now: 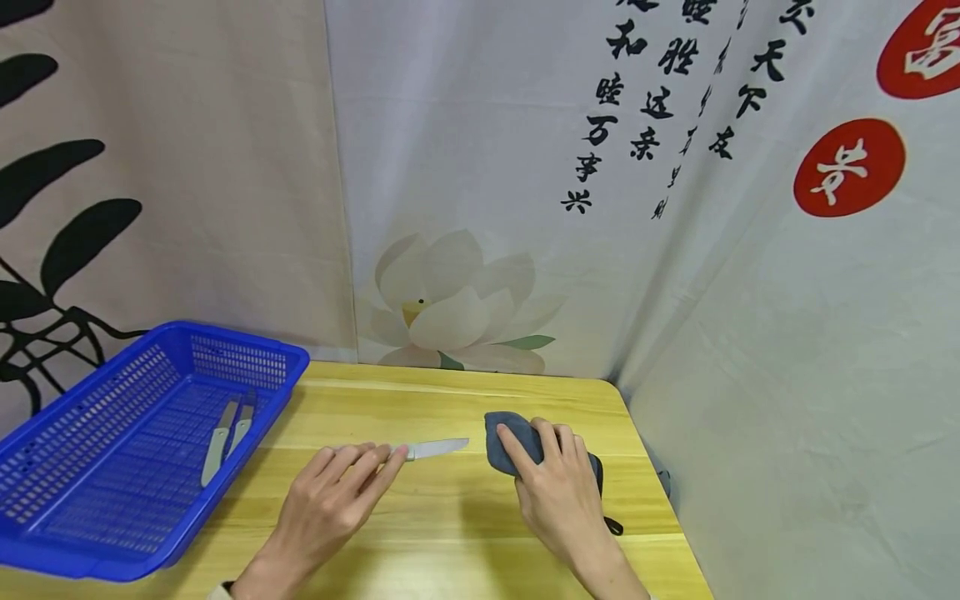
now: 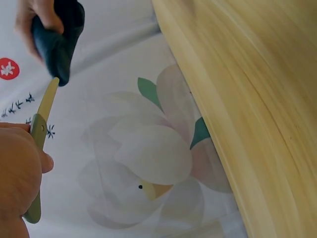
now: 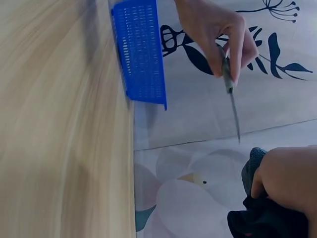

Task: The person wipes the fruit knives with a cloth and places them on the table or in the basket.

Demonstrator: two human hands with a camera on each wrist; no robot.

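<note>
My left hand (image 1: pixel 330 504) grips a small knife by its pale green handle (image 2: pixel 37 131), and the blade (image 1: pixel 442 447) points right. In my right hand (image 1: pixel 558 492) is a bunched dark blue-grey cloth (image 1: pixel 506 442) with a black loop hanging below it. The knife tip is just left of the cloth in the head view; the left wrist view has the tip overlapping the cloth's lower end. Both hands are raised over the wooden table (image 1: pixel 420 567). Two more knives (image 1: pixel 217 442) with pale handles lie in the blue basket to the left.
The blue plastic basket (image 1: pixel 82 571) with mesh walls stands on the table's left side. Behind the table hangs a printed fabric curtain (image 1: pixel 480 167) with a lotus flower and black characters. Another curtain side (image 1: pixel 810 375) runs along the right edge.
</note>
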